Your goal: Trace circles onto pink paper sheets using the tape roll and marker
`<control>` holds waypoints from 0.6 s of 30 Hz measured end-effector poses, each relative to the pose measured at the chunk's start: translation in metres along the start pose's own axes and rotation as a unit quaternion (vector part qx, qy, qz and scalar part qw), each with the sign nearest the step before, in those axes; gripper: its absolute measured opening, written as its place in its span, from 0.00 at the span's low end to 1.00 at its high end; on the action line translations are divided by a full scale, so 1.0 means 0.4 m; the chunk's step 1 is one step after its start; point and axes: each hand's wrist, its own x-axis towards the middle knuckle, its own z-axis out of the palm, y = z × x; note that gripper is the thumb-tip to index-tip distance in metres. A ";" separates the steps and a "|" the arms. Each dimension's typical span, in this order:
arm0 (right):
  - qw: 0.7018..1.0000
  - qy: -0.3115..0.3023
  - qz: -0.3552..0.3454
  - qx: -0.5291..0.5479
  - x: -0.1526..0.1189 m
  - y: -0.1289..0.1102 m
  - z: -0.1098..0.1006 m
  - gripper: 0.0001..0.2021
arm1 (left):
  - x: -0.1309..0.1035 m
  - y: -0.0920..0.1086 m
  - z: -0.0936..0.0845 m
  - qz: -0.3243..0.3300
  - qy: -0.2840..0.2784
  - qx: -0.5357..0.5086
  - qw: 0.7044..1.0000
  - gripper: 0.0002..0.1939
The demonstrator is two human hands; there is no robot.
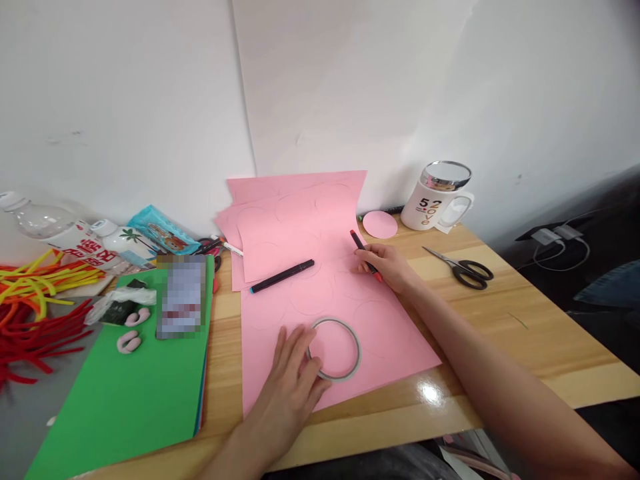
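Pink paper sheets point(310, 293) with faint drawn circles lie on the wooden table, their far end curling up near the wall. My left hand point(295, 373) grips the left edge of a grey ring point(359, 353) lying flat on the near part of the paper. In my right hand point(383, 263), over the right side of the paper, is a black marker with red ends point(357, 241). Another black marker with a blue end point(283, 276) rests on the paper between the hands. A cut pink circle point(380, 225) lies beyond my right hand.
Black scissors point(467, 270) and a white mug point(425, 203) are at the right. At the left are green sheets point(130, 393), a phone point(181, 297), earbuds, bottles point(43, 220), a blue packet point(163, 230) and red and yellow strips point(40, 333). A white wall stands behind.
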 end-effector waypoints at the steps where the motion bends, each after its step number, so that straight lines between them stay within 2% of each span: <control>1: 1.000 0.004 -0.001 -0.001 0.002 0.002 -0.004 0.16 | 0.002 0.009 0.005 -0.006 0.004 -0.001 1.000 0.04; 4: 1.000 0.007 -0.008 0.002 0.007 0.009 -0.013 0.15 | 0.004 0.021 0.012 -0.012 0.013 -0.011 1.000 0.04; 10: 1.000 -0.003 -0.015 0.011 0.011 0.018 -0.017 0.16 | -0.004 0.012 0.018 -0.017 0.032 -0.024 0.999 0.03; 18: 1.000 -0.012 -0.022 0.004 0.011 0.022 -0.023 0.16 | 0.002 0.014 0.016 0.002 0.056 0.000 0.998 0.04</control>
